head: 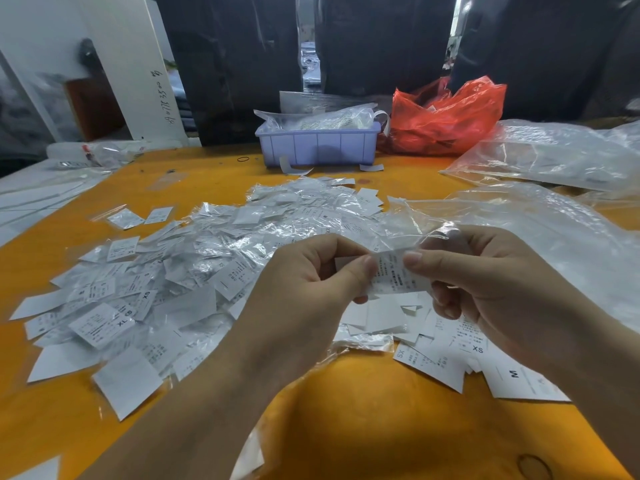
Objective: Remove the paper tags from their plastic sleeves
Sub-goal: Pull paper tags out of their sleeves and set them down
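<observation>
The small white printed paper tag [398,273], still partly in its clear crinkled plastic sleeve [408,233], is what we hold up between our two hands just above the orange tabletop [363,410], in the near middle of the view. Our left hand [308,289] pinches the tag's left end between curled thumb and forefinger, and our right hand [485,282] pinches its right end the same way, the other fingers folded under; the sleeve film trails up and away from the fingers. The tag shows rows of small dark print we cannot read. Below our right hand lies a loose pile of bare white paper tags [450,348], some marked XS and M. To the left spreads a wide heap of white tags in clear sleeves [166,282], several marked XL or XS. Farther back stands a pale lilac rectangular plastic bin [317,145], filled with clear plastic film and white paper strips. Just beside it on the right slumps a crumpled red translucent plastic bag [446,116]; its contents we cannot make out. Large clear plastic bags [554,157] lie at the far right.
</observation>
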